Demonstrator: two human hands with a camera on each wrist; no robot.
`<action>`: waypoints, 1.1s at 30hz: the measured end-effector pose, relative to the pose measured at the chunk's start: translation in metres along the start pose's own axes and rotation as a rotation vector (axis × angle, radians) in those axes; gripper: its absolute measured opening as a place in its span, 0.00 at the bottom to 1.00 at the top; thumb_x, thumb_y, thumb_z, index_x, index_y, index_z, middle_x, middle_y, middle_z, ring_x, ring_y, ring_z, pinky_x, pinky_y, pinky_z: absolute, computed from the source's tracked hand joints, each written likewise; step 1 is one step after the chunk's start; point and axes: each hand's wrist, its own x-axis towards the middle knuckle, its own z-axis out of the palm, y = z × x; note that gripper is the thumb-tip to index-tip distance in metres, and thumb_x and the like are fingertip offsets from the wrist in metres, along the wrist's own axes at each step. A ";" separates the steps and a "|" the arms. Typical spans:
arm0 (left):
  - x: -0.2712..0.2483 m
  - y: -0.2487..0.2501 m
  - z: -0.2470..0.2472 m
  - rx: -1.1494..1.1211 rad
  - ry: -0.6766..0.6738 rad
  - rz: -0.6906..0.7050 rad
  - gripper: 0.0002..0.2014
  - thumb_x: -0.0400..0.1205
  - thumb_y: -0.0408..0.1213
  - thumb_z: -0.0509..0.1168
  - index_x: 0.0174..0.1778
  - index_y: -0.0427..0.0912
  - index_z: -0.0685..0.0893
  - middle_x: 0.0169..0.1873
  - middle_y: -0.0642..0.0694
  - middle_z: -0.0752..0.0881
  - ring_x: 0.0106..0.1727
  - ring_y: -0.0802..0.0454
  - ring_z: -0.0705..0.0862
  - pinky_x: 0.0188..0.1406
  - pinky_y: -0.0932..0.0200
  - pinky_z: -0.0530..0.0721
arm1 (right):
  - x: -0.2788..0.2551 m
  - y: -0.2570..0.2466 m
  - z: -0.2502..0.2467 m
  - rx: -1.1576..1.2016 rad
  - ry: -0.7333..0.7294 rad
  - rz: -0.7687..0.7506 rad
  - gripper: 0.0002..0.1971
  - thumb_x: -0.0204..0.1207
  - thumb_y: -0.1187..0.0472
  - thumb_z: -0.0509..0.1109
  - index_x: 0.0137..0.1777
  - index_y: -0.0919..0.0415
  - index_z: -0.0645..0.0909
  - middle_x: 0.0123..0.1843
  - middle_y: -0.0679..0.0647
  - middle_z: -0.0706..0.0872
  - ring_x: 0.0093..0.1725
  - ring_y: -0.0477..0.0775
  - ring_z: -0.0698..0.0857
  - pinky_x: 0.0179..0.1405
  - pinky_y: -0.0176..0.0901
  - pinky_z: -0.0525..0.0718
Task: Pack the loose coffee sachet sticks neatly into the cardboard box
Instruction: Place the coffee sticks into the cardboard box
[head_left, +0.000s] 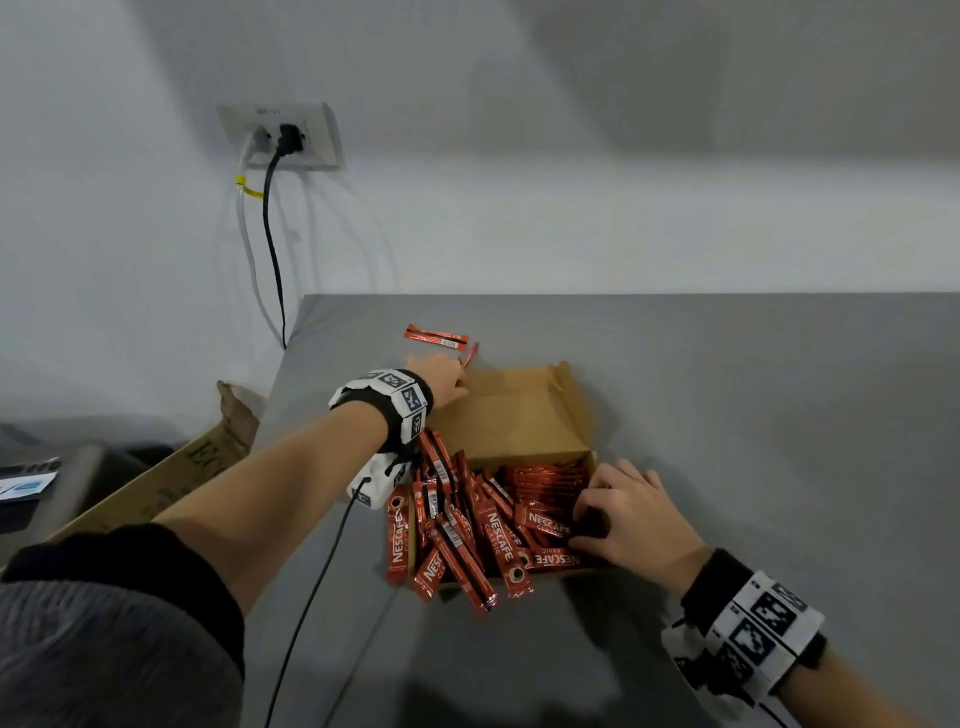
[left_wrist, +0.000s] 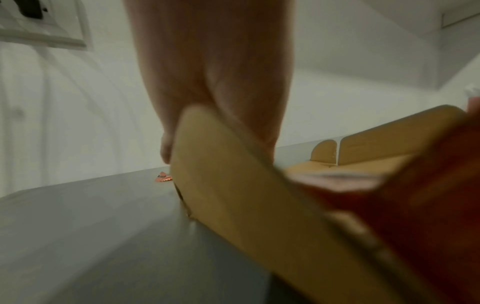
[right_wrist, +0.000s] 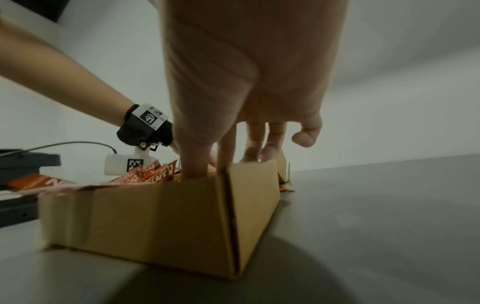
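The box sits mid-frame on the grey bench, lid flap laid open toward the wall. Red sticks fill it in a jumble, some spilling over its lower-left edge. The right hand, lower right, has curled fingers pinching sticks inside the box's right end. The left hand reaches past the flap's upper-left corner, its grip pinching a stick; a further loose stick lies just beyond.
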 end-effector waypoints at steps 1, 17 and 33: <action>0.001 -0.001 0.000 -0.040 0.037 0.004 0.16 0.85 0.40 0.58 0.65 0.39 0.81 0.62 0.41 0.83 0.62 0.45 0.81 0.65 0.48 0.77 | 0.001 -0.001 0.000 0.005 0.002 0.006 0.16 0.72 0.38 0.66 0.54 0.45 0.81 0.55 0.43 0.73 0.59 0.46 0.67 0.53 0.42 0.62; -0.080 0.021 -0.034 -0.504 0.458 0.349 0.05 0.79 0.29 0.67 0.46 0.39 0.88 0.47 0.44 0.89 0.46 0.52 0.85 0.53 0.61 0.83 | 0.017 -0.007 -0.022 0.520 0.481 -0.004 0.22 0.79 0.54 0.64 0.72 0.57 0.68 0.48 0.42 0.76 0.41 0.40 0.80 0.41 0.30 0.81; -0.153 0.051 0.019 -0.567 0.456 0.275 0.22 0.78 0.31 0.65 0.68 0.45 0.73 0.56 0.54 0.74 0.55 0.63 0.75 0.55 0.73 0.75 | -0.001 -0.038 -0.013 0.668 0.392 -0.194 0.14 0.79 0.66 0.65 0.63 0.54 0.77 0.39 0.46 0.84 0.44 0.37 0.83 0.41 0.24 0.78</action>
